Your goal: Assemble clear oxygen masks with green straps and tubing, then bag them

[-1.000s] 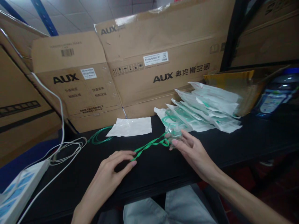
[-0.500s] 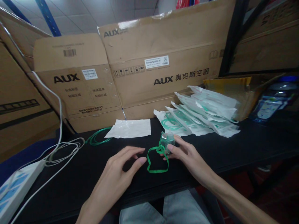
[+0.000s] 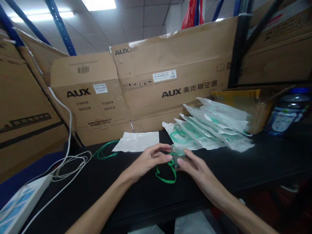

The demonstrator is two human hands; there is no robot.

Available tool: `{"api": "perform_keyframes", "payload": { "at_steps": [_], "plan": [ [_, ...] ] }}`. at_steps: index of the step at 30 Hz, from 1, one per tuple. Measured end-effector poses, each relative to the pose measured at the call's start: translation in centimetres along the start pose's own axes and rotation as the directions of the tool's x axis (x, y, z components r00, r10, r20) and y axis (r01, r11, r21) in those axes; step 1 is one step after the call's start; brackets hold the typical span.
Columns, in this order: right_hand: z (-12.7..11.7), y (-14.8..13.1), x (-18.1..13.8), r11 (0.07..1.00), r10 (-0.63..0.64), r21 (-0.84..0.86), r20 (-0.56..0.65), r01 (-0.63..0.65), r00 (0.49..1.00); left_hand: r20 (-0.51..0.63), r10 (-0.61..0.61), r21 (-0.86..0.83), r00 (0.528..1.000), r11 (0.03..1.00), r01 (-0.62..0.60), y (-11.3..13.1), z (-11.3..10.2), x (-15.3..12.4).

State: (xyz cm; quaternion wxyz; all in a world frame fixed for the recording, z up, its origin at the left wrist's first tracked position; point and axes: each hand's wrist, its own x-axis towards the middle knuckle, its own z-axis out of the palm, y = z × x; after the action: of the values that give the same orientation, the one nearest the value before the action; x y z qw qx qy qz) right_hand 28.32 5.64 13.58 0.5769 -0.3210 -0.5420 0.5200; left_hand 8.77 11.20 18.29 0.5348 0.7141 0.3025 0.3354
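Over the black table, a small clear-green oxygen mask (image 3: pixel 179 152) is held between my two hands. My right hand (image 3: pixel 197 167) grips its right side, thumb in front and fingers behind. From the left, my left hand (image 3: pixel 151 161) has its thumb and fingers closed on the mask's left edge, near the strap; the exact contact is partly hidden. The green elastic strap (image 3: pixel 167 180) hangs in a loop below the mask. Beyond my left hand lies a flat white pouch (image 3: pixel 137 142), with a coil of green tubing (image 3: pixel 104 153) at its left.
Several sealed packets (image 3: pixel 207 130) lie overlapped at the back right, before an open carton (image 3: pixel 258 110) and a blue-capped bottle (image 3: pixel 285 112). Flattened cardboard (image 3: pixel 146 100) walls the back. A power strip (image 3: pixel 26 198) and white cables (image 3: pixel 73 164) occupy the left.
My left hand has moved right and closed on the mask's left side; before, it was apart from it. The camera view has tilted up. My right hand keeps its hold.
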Motion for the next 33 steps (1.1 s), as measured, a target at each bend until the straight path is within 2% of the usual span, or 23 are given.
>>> {"api": "perform_keyframes", "payload": {
  "at_steps": [4,11,18,26,28,33],
  "plan": [
    [0.1,-0.2,0.0,0.995,-0.05,-0.088,-0.028,0.047,0.998,0.023,-0.036,-0.079,0.999,0.996,0.038,-1.0,-0.2,0.0],
    [-0.1,0.0,0.1,1.0,-0.013,-0.012,0.023,0.013,1.0,0.052,-0.004,-0.117,0.999,0.993,0.01,-1.9,0.0,-0.1],
    [-0.1,-0.3,-0.2,0.999,0.037,0.036,0.086,-0.041,0.996,0.108,-0.068,-0.013,0.992,0.997,0.07,-1.3,0.0,-0.2],
    [0.4,0.8,0.8,1.0,0.025,0.002,0.014,-0.025,1.0,-0.008,-0.061,-0.031,0.998,0.998,0.061,-2.9,0.0,0.4],
    [0.3,1.2,0.9,1.0,0.014,-0.027,-0.039,-0.015,0.999,-0.022,-0.068,0.01,0.997,0.998,0.068,-2.9,0.2,0.3],
    [0.2,0.6,0.8,0.994,-0.025,-0.104,-0.148,0.01,0.989,0.034,-0.054,0.185,0.998,0.982,0.047,-1.6,0.2,-0.4]
  ]
}}
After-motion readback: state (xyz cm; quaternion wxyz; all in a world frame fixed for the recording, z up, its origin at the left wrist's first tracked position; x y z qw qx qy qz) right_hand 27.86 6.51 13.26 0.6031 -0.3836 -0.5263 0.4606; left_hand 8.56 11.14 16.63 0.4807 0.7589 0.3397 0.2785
